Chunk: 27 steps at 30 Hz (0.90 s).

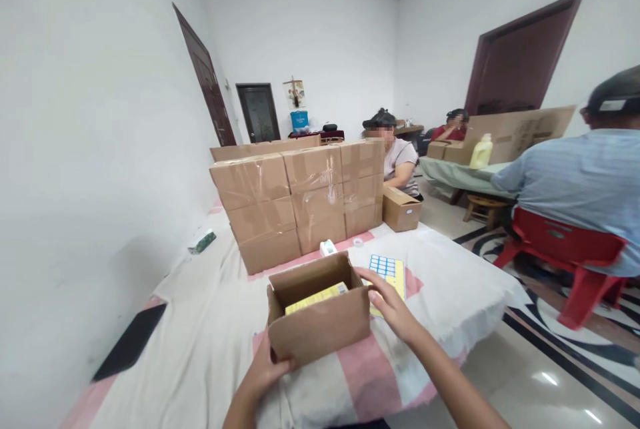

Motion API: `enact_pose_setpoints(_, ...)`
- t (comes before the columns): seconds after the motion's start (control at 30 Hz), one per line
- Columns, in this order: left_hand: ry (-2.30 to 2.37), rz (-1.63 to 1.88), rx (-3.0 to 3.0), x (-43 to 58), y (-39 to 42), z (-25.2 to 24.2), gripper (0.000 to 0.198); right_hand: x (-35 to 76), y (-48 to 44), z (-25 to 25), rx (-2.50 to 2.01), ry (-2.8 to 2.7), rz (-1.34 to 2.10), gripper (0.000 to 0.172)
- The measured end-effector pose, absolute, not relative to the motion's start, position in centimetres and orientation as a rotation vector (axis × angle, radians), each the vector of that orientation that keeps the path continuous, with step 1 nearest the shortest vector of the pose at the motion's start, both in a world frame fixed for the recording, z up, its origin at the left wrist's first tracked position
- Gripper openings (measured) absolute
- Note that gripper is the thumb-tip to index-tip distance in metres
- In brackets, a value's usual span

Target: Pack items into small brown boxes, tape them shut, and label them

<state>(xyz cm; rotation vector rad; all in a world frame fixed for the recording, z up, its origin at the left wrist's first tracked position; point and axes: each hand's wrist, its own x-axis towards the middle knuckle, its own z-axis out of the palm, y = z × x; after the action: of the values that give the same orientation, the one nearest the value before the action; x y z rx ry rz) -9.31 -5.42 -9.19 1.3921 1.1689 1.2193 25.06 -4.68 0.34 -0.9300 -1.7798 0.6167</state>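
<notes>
An open brown cardboard box (320,325) sits on the cloth-covered table (210,322) in front of me. Inside it lies a yellow packet (316,297). My left hand (267,372) grips the box's near left bottom corner, fingers curled on it. My right hand (389,302) holds the box's right side at the top edge, thumb pressed on the flap. Just behind my right hand lies a yellow sheet with blue stickers (387,271).
A stack of taped cartons (300,205) stands at the back of the table, a loose carton (401,209) to its right. A black phone (131,341) lies at left. Three people sit at the right, one on a red chair (565,252).
</notes>
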Motion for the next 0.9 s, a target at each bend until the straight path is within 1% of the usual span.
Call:
enact_pose_setpoints(0.1, 1.143, 1.244, 1.413, -9.1, -5.7, -9.1, 0.091, 23.6, -4.6, -1.2, -0.870, -1.830, 0.579, 0.047)
enact_pose_setpoints(0.2, 1.145, 1.199, 1.423, -8.8, -6.3, -8.9, 0.099, 22.4, -4.2, -2.3, -0.917, -1.738, 0.508, 0.049)
enact_pose_setpoints(0.27, 1.190, 1.269, 1.453, -8.4, -6.8, -8.4, 0.099, 21.9, -3.9, -2.9, -0.932, -1.659, 0.489, 0.049)
enact_pose_setpoints(0.3, 1.210, 1.343, 1.491, -8.2, -7.0, -7.9, 0.093, 21.8, -3.9, -3.2, -0.930, -1.641, 0.486, 0.048)
enact_pose_setpoints(0.37, 1.212, 1.503, 1.602, -7.5, -7.4, -6.5, 0.075, 21.6, -3.8, -3.5, -0.920, -1.624, 0.482, 0.047)
enact_pose_setpoints(0.43, 1.199, 1.577, 1.707, -6.7, -7.4, -4.9, 0.058, 21.3, -4.0, -3.5, -0.921, -1.606, 0.490, 0.047)
enact_pose_setpoints(0.5, 1.253, 1.583, 1.734, -5.9, -7.2, -3.7, 0.050, 20.9, -4.3, -3.3, -0.947, -1.571, 0.528, 0.047)
enact_pose_setpoints(0.57, 1.306, 1.623, 1.636, -5.3, -6.8, -3.1, 0.046, 20.4, -4.6, -3.0, -0.988, -1.512, 0.588, 0.050)
enact_pose_setpoints(0.6, 1.314, 1.651, 1.569, -5.1, -6.5, -2.9, 0.046, 20.1, -4.8, -2.9, -1.008, -1.477, 0.624, 0.053)
enact_pose_setpoints(0.7, 1.354, 1.665, 1.541, -5.2, -5.8, -2.1, 0.058, 19.5, -5.1, -2.6, -1.039, -1.376, 0.768, 0.068)
enact_pose_setpoints(0.8, 1.538, 1.481, 1.858, -5.5, -5.6, -0.2, 0.064, 19.3, -4.9, -2.5, -1.039, -1.344, 0.863, 0.079)
enact_pose_setpoints(0.9, 1.711, 1.285, 2.146, -5.7, -5.8, 2.2, 0.071, 19.2, -4.5, -2.4, -1.015, -1.373, 0.855, 0.082)
